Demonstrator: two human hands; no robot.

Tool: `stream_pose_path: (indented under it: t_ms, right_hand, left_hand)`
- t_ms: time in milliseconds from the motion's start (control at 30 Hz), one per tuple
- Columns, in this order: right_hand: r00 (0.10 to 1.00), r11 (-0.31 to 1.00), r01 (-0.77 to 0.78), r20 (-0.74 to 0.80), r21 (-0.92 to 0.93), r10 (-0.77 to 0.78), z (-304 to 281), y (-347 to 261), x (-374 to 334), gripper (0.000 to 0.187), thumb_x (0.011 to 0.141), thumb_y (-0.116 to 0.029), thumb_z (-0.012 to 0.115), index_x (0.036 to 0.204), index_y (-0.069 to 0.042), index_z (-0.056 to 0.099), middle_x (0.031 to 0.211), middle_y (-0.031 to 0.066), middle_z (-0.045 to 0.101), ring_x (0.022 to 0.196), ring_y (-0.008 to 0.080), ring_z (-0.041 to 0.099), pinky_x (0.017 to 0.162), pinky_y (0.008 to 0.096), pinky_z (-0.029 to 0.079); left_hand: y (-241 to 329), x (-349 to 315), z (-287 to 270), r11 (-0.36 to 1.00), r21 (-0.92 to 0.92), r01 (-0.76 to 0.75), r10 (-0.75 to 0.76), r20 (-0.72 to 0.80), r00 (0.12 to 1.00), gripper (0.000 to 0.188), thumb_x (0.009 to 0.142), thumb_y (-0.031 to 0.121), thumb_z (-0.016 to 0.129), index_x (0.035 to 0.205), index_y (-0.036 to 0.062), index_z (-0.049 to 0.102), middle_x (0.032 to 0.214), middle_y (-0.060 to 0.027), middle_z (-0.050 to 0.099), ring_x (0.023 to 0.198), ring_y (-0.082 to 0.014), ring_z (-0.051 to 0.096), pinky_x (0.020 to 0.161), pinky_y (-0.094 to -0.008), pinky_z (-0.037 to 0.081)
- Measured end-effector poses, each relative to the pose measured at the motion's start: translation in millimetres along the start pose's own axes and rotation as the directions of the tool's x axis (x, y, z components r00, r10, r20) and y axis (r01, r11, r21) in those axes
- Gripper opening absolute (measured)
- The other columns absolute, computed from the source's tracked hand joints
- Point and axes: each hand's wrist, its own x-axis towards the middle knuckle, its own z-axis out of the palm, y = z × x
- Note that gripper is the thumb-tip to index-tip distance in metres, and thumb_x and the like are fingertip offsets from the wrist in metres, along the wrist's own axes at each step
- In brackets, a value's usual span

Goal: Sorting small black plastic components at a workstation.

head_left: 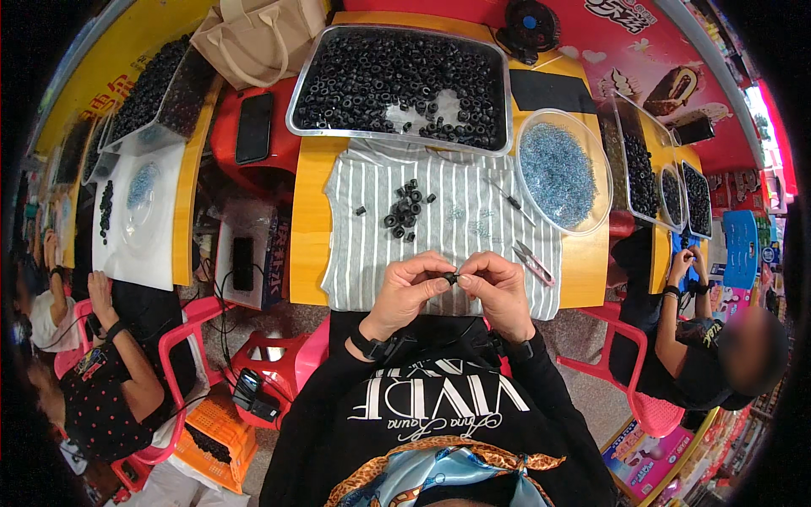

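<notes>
Two bare hands, at the near edge of the yellow bench point(312, 253); all bearings run from them, with 12 o'clock straight away from the wearer.

Left hand point(399, 293): thumb and forefinger pinching, remaining fingers curled.

Right hand point(502, 296): likewise pinching, fingertips close against those of the left.

Item between them: one small dark piece point(451, 278), apparently a black ring, though the fingers cover most of it.

Striped cloth point(355, 262), grey and white: spread on the bench beneath the hands and beyond, toward 12 o'clock.

Pile of black rings point(407, 211): loose on the cloth, 11 o'clock; one stray ring point(361, 210) apart from it, 10 o'clock.

Slim tool point(514, 203), dark-handled: on the cloth, 1 o'clock.

Small snips point(525, 254): on the cloth, near 3 o'clock, beside the right hand.

Rectangular tray point(405, 118), clear: toward 12 o'clock, at the cloth's far edge, holding a great many black rings.

Round tub point(602, 201), clear: between 1 and 2 o'clock, containing a mass of fine bluish pieces point(557, 173).

Black sheet point(553, 91), flat: 1 o'clock, beyond the tub.

Black fan point(529, 29): between 12 and 1 o'clock, farthest back.

Dark phone point(254, 127): 10 o'clock, on a red stool point(225, 131).

Tan bag point(263, 35), two-handled: toward 11 o'clock.
</notes>
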Motion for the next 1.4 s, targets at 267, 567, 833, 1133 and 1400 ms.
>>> stream_pose_path:
  t_ms: [267, 567, 833, 1133, 1400]
  right_hand:
    - [0.986, 0.991, 0.13, 0.101, 0.015, -0.13, 0, 7, 2, 0.006, 0.083, 0.003, 0.07, 0.087, 0.0, 0.067, 0.083, 0.0026, 0.061, 0.077, 0.0089, 0.055, 0.071, 0.0234, 0.044]
    - [0.967, 0.979, 0.2, 0.153, 0.033, -0.203, -2, 11, 3, 0.01, 0.078, 0.005, 0.073, 0.085, 0.0, 0.068, 0.083, 0.0046, 0.062, 0.076, 0.0119, 0.056, 0.07, 0.025, 0.044]
    - [0.966, 0.981, 0.194, 0.176, -0.007, -0.19, -4, 11, 4, 0.012, 0.075, 0.005, 0.076, 0.083, 0.0, 0.068, 0.082, 0.0054, 0.063, 0.074, 0.0122, 0.057, 0.065, 0.0246, 0.045]
    - [0.944, 0.951, 0.275, 0.227, -0.139, -0.24, -7, 11, 8, 0.012, 0.076, 0.004, 0.075, 0.077, -0.001, 0.065, 0.077, 0.0046, 0.06, 0.07, 0.0109, 0.055, 0.06, 0.0233, 0.041]
    - [0.951, 0.941, 0.285, 0.177, -0.183, -0.254, -4, 5, 7, 0.015, 0.073, 0.0, 0.078, 0.078, -0.002, 0.064, 0.076, 0.003, 0.059, 0.066, 0.0092, 0.053, 0.056, 0.0232, 0.038]
  left_hand:
    - [-2, -1, -4, 0.999, 0.033, -0.005, 0.004, 0.018, 1.0, 0.022, 0.084, -0.009, 0.064, 0.104, -0.0014, 0.07, 0.095, -0.0046, 0.061, 0.088, -0.0111, 0.058, 0.079, -0.0228, 0.046]
    - [-4, -2, -10, 1.0, 0.003, -0.002, 0.002, 0.065, 0.998, 0.022, 0.082, -0.007, 0.067, 0.103, -0.0014, 0.071, 0.093, -0.0045, 0.061, 0.085, -0.0109, 0.057, 0.075, -0.0219, 0.045]
    - [-3, -5, -10, 1.0, 0.005, 0.005, -0.005, 0.082, 0.997, 0.019, 0.082, -0.004, 0.07, 0.101, -0.001, 0.071, 0.093, -0.0067, 0.06, 0.084, -0.0137, 0.057, 0.074, -0.0234, 0.045]
    - [-4, -4, -9, 0.993, 0.113, -0.032, 0.024, 0.071, 0.997, 0.02, 0.081, -0.009, 0.068, 0.099, -0.0004, 0.071, 0.092, -0.0037, 0.06, 0.083, -0.0104, 0.058, 0.073, -0.0221, 0.046]
    - [-2, -2, -5, 0.986, 0.163, -0.02, 0.013, 0.047, 0.999, 0.024, 0.082, -0.012, 0.065, 0.102, -0.0008, 0.071, 0.094, -0.005, 0.062, 0.085, -0.0109, 0.059, 0.074, -0.0225, 0.048]
